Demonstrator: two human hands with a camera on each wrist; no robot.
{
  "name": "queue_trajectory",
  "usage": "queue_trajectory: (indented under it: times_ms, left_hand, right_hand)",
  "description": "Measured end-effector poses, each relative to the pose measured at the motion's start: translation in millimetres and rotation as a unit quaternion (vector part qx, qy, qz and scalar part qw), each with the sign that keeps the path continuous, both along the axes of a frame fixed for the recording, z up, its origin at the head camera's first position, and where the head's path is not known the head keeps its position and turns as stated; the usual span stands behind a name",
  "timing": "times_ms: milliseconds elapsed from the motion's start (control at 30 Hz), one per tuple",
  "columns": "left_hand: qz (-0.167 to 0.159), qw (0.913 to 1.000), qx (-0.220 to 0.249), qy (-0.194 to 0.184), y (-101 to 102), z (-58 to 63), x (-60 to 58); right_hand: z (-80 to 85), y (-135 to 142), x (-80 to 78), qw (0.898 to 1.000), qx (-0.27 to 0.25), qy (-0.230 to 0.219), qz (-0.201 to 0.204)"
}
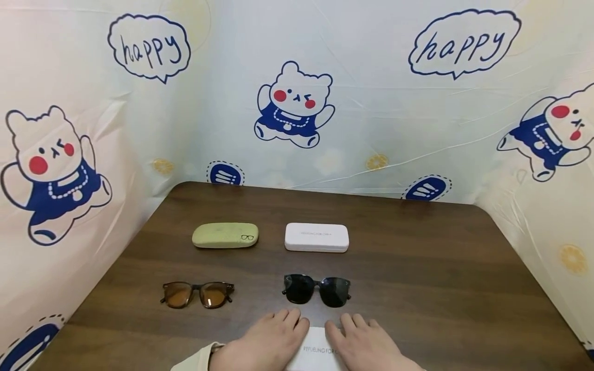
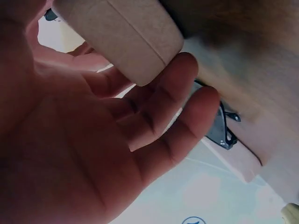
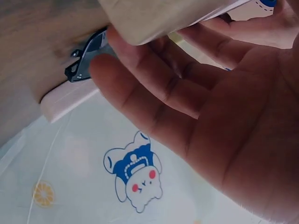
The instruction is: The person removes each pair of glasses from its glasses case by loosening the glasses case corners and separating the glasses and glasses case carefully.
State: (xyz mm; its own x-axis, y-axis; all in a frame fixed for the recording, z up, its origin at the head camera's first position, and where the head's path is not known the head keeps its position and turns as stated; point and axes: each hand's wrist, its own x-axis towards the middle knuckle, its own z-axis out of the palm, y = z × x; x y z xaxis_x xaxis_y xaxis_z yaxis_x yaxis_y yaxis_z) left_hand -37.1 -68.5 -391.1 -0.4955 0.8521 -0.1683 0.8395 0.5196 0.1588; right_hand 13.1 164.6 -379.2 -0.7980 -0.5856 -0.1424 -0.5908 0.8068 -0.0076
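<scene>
- We see the left hand point(image 1: 269, 340) and right hand point(image 1: 366, 342) gripping the near white case point(image 1: 317, 355).
- Beyond it, brown glasses point(image 1: 208, 295) and black sunglasses point(image 1: 327, 291).
- Farther back, a green case point(image 1: 225, 235) and far white case point(image 1: 316, 238).

A dark brown table point(image 1: 417, 268) with rounded far corners carries a green glasses case point(image 1: 223, 235) and, to its right, a white case point(image 1: 316, 238). Nearer lie amber-lensed glasses point(image 1: 204, 293), before the green case, and black sunglasses point(image 1: 309, 289), before the white one. Whether a second white case point(image 1: 315, 351) touches the table is unclear.

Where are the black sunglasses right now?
In the head view, the sunglasses lie low, near centre, right of the brown glasses, just beyond the left hand and right hand.
</scene>
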Motion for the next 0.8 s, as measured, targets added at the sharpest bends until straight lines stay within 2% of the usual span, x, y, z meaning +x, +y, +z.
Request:
queue_trajectory:
  times_ms: [167,300,367,433,533,600,700,800]
  left_hand:
    - [-0.005,0.9999,0.008,-0.011,-2,3.9,1.3]
    - [-0.015,0.9997,0.021,0.0,-2,7.1,1.9]
    - [-0.016,0.9993,0.032,-0.012,-4,8.0,1.5]
    - [-0.019,0.9984,0.042,-0.032,-7,7.9,0.5]
    - [-0.025,0.9951,0.066,-0.069,-12,7.2,-3.0]
    - [-0.026,0.9927,0.078,-0.087,-14,7.4,-5.5]
    - [0.021,0.9918,0.068,-0.107,-14,6.3,-8.7]
    - [0.076,0.9929,0.037,-0.084,-14,4.0,-10.2]
  right_hand:
    - [1.3,9,-1.8,1.0,-0.003,-0.001,0.021]
    - [7.9,14,-12.1,0.996,-0.024,-0.086,0.029]
    - [12.9,15,-17.1,0.989,-0.032,-0.142,0.018]
    - [17.6,17,-19.8,0.983,-0.038,-0.178,0.009]
    - [21.5,23,-22.2,0.98,-0.06,-0.19,0.021]
    - [22.3,28,-24.2,0.978,-0.084,-0.183,0.047]
    - [20.4,34,-28.1,0.973,-0.121,-0.181,0.076]
    - [19.6,37,-32.6,0.966,-0.15,-0.194,0.085]
